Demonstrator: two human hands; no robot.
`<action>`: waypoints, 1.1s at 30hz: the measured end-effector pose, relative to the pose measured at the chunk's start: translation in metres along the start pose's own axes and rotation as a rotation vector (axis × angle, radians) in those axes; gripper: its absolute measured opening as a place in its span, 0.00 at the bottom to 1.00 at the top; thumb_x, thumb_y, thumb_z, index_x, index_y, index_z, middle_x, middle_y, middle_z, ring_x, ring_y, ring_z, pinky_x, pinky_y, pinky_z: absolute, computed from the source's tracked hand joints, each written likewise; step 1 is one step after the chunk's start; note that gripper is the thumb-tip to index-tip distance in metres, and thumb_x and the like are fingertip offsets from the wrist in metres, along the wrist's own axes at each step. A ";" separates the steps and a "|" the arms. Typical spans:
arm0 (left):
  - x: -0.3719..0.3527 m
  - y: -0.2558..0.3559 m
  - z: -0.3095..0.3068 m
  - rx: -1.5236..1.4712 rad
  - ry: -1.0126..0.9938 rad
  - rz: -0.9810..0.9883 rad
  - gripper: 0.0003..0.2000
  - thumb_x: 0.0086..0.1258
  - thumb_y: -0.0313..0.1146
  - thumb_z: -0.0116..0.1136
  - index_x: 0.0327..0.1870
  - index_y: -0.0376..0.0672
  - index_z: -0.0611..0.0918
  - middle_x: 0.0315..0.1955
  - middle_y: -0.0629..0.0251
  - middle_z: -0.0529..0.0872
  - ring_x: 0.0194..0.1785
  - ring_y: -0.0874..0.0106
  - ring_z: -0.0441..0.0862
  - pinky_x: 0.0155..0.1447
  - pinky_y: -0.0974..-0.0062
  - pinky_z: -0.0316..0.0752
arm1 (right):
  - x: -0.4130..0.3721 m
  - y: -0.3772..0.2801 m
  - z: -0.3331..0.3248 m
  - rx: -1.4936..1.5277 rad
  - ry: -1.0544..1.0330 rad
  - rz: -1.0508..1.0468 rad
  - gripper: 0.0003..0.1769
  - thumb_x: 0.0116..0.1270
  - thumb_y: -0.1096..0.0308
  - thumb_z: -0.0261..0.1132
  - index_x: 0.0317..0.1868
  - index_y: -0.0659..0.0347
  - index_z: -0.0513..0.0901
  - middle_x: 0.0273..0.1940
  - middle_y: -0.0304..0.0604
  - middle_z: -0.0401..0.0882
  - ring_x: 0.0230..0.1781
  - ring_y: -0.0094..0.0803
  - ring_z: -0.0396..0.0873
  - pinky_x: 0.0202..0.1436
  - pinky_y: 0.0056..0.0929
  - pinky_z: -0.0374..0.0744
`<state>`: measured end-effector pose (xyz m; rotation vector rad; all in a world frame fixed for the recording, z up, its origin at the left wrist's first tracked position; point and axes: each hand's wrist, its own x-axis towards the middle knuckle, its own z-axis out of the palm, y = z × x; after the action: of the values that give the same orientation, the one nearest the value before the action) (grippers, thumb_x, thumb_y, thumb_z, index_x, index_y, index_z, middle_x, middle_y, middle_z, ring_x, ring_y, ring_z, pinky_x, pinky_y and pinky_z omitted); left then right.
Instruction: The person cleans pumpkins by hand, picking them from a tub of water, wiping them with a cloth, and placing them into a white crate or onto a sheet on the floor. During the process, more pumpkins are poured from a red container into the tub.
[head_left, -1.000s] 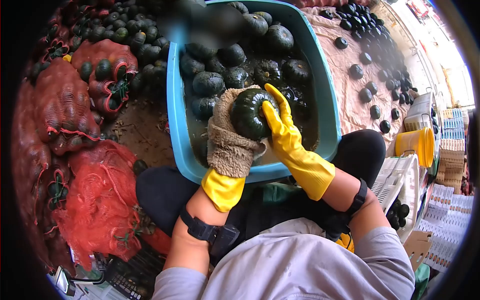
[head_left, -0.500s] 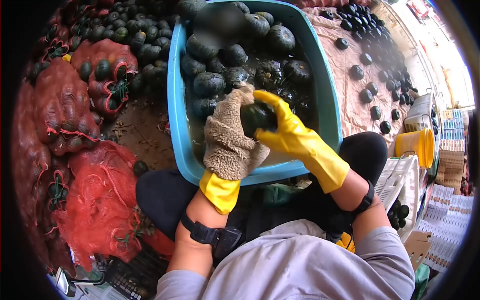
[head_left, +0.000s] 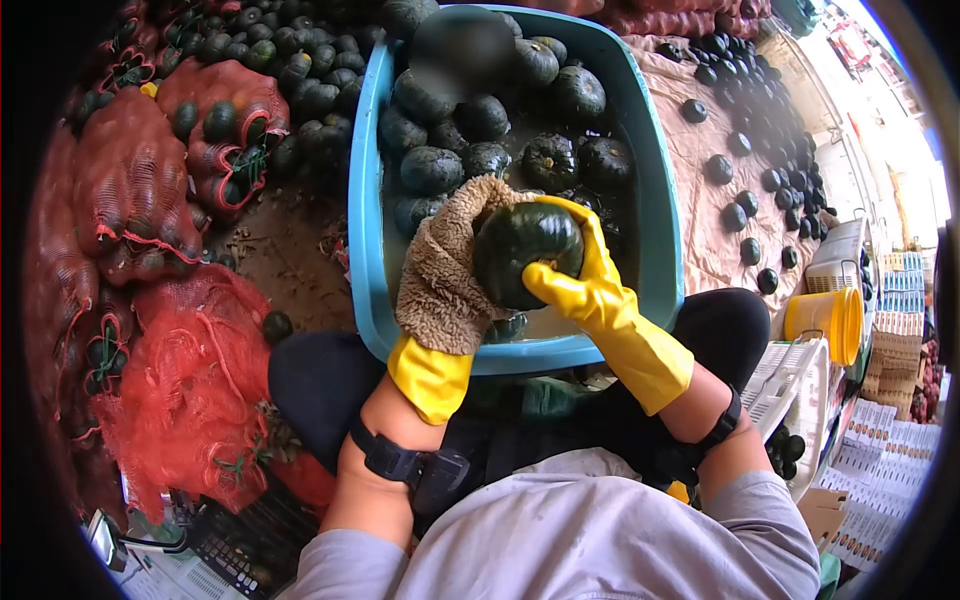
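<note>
Over the blue tub [head_left: 364, 250], the right hand [head_left: 590, 290] curls its fingers around a roundish pumpkin [head_left: 515, 245] just left of them, thumb on its near face. A cloth [head_left: 440, 275] over the left hand [head_left: 430, 380] meets its other side, those fingers hidden; more pumpkins [head_left: 432, 171] lie beyond the fingertips.

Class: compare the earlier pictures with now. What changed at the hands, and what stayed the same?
The right hand has shifted its grip: its thumb sits lower on the held pumpkin than a second ago. The cloth still covers most of the left glove, and the tub stays put.
</note>
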<state>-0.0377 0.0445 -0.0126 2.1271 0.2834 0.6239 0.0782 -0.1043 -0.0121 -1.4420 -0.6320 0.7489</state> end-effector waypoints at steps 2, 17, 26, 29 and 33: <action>-0.003 -0.004 0.014 0.040 0.064 -0.070 0.37 0.45 0.34 0.87 0.61 0.47 0.83 0.52 0.58 0.92 0.59 0.56 0.91 0.65 0.63 0.85 | 0.008 0.003 0.002 0.074 0.084 0.078 0.43 0.67 0.54 0.80 0.77 0.58 0.72 0.65 0.47 0.82 0.67 0.37 0.79 0.76 0.41 0.76; 0.002 -0.007 0.020 0.240 -0.090 -0.276 0.34 0.44 0.32 0.88 0.58 0.47 0.84 0.47 0.58 0.92 0.55 0.55 0.92 0.61 0.62 0.87 | -0.003 0.041 -0.036 1.058 -0.162 0.719 0.32 0.83 0.42 0.63 0.77 0.49 0.78 0.75 0.44 0.80 0.76 0.46 0.78 0.77 0.62 0.77; -0.005 -0.017 0.028 0.048 0.131 -0.272 0.40 0.46 0.36 0.83 0.65 0.41 0.76 0.60 0.60 0.87 0.66 0.66 0.85 0.72 0.69 0.78 | -0.007 0.024 -0.063 -0.503 -0.074 0.165 0.39 0.71 0.53 0.76 0.79 0.55 0.76 0.76 0.58 0.77 0.76 0.52 0.76 0.80 0.48 0.74; -0.010 -0.034 0.037 0.199 0.124 -0.266 0.50 0.44 0.39 0.86 0.72 0.40 0.71 0.67 0.55 0.82 0.71 0.65 0.80 0.80 0.66 0.71 | -0.011 0.033 -0.048 -1.320 -0.180 0.137 0.52 0.53 0.58 0.85 0.80 0.50 0.74 0.82 0.62 0.66 0.81 0.67 0.65 0.82 0.55 0.71; -0.010 -0.043 0.044 -0.280 0.146 -0.367 0.42 0.60 0.35 0.78 0.76 0.40 0.68 0.70 0.57 0.79 0.74 0.64 0.77 0.81 0.64 0.71 | 0.010 0.059 -0.035 -1.545 -0.301 0.289 0.47 0.50 0.64 0.86 0.73 0.50 0.79 0.78 0.59 0.70 0.78 0.69 0.68 0.79 0.54 0.74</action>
<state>-0.0214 0.0353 -0.0723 1.7081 0.6148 0.5648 0.1076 -0.1197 -0.0734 -2.8902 -1.4011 0.6768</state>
